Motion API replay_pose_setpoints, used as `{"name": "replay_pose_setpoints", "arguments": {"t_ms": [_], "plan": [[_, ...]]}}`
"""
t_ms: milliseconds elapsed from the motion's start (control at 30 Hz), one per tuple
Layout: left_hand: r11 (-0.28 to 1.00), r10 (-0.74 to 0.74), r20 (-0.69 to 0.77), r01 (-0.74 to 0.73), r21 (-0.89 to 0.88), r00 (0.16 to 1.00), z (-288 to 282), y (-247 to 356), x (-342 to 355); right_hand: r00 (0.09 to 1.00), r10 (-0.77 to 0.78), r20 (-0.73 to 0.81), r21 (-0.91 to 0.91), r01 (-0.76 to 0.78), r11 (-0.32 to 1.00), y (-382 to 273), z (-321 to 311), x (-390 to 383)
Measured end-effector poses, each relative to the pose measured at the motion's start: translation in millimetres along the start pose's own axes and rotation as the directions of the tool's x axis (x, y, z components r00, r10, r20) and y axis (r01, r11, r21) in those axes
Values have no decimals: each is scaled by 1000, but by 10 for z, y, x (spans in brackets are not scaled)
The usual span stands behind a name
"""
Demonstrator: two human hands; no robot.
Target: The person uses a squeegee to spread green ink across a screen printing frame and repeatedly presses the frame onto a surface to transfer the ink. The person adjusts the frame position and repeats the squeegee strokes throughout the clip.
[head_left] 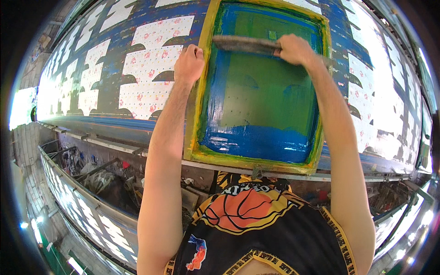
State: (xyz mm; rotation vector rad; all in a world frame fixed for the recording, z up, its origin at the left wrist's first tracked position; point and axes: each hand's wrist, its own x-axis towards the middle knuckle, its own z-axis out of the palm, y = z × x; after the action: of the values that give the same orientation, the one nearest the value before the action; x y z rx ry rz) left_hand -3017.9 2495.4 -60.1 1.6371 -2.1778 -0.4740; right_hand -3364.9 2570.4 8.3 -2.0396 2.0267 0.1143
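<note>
A printing screen (256,101) with a yellow-stained frame and a green and blue surface lies on the long table. My right hand (293,50) grips a long, dark squeegee (243,45), held across the upper part of the screen and slightly blurred. My left hand (188,64) is closed at the screen's upper left edge, its curled fingers touching or very near the frame; what they hold, if anything, is hidden.
Rows of white printed panels (146,87) with small red motifs cover the blue table (137,123) on both sides. Along its near edge runs a rail (98,140), above a dark trough (101,183) holding rags and debris. My patterned jersey fills the bottom.
</note>
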Motion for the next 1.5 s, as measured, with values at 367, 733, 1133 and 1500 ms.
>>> {"name": "replay_pose_setpoints", "arguments": {"t_ms": [367,733,1133,1500], "plan": [[999,28,15,-28,-16,999,60,-80,58,991,97,-92,115,-86,990,-1350,876,-2402],[1000,8,63,-7,-25,998,35,-64,23,988,90,-126,136,-73,988,-1658,917,-2895],[999,-50,6,50,-6,999,23,-61,29,999,-38,-37,233,45,972,-1714,1152,-3293],[994,-73,-44,76,80,996,65,-81,93,932,225,-283,535,-41,844,-220,1042,-3782]]}}
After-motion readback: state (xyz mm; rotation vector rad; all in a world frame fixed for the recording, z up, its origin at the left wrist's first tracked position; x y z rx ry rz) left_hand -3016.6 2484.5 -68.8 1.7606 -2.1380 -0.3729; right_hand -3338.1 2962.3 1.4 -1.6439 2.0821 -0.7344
